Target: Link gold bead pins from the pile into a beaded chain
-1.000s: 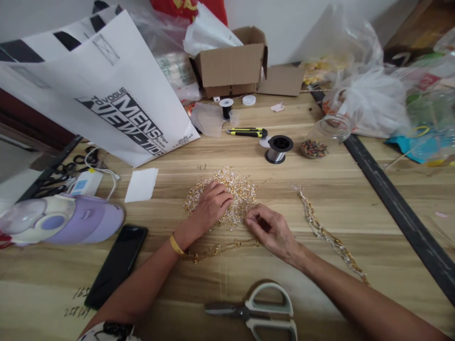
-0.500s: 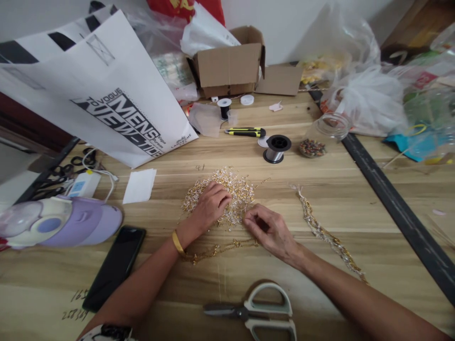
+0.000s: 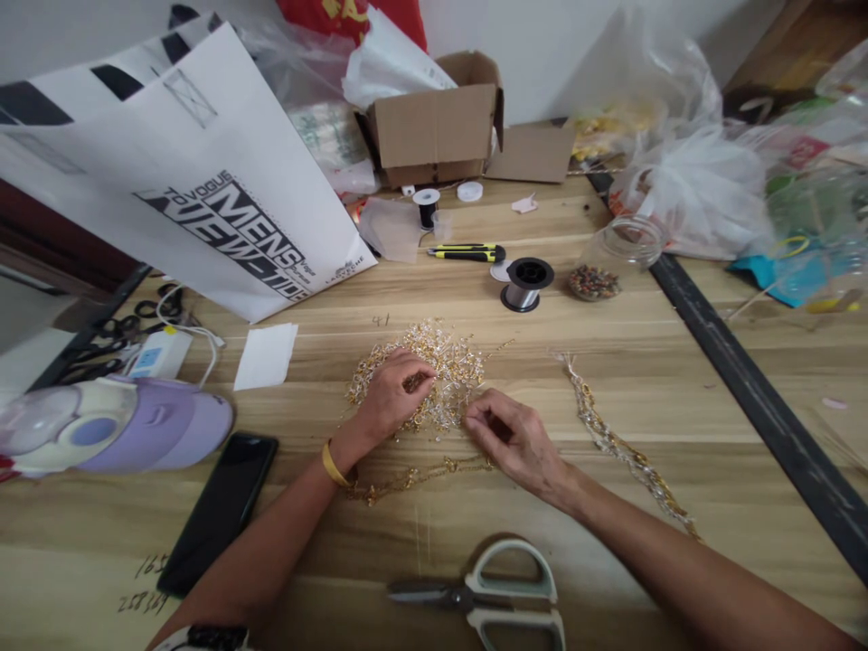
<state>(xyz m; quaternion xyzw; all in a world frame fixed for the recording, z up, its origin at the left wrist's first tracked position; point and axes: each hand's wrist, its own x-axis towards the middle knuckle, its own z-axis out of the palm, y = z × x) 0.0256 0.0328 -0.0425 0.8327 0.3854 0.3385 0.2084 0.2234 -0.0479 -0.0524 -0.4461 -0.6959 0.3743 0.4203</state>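
Observation:
A heap of small gold and clear beads or charms point(image 3: 451, 371) lies on the wooden table. Over its left part, my left hand point(image 3: 393, 395) is closed in a pinch; anything between its fingertips is too small to make out. My right hand point(image 3: 519, 441) rests at the heap's lower right edge, thumb and forefinger pressed together. A gold chain point(image 3: 407, 479) with small beads on it runs along the table from below my left wrist into my right hand, where its end is hidden by the fingers.
Scissors point(image 3: 475, 592) lie near the front, a black phone point(image 3: 221, 511) and a purple bottle point(image 3: 163, 420) at left. Beaded strands point(image 3: 620, 448) lie at right. Behind are a wire spool point(image 3: 527, 285), a utility knife point(image 3: 467, 252), a jar of beads point(image 3: 600, 276) and a paper bag point(image 3: 196, 172).
My left hand has drawn back slightly to the left and turned, its fingertips now curled together above the heap. My right hand and the chain stay in place.

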